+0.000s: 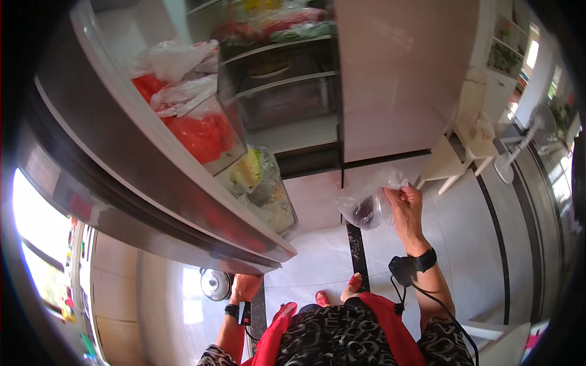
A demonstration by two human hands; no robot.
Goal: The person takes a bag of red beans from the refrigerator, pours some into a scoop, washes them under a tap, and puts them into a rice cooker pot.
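My right hand pinches the gathered top of a clear plastic bag. Something dark sits in the bag's bottom; I cannot tell what it is. At lower left, my left hand is curled at the outer edge of the open refrigerator door, its fingertips hidden by the door. Red and clear plastic bags fill an upper door bin. A lower door bin holds a leafy vegetable in clear plastic. Inside the refrigerator, wrapped food lies on a shelf above dark drawers.
A pot with a glass lid is beside my left hand. To the right are a white chair and a white standing fan. A closed pale cabinet or appliance panel adjoins the open compartment. The floor is tiled with dark strips.
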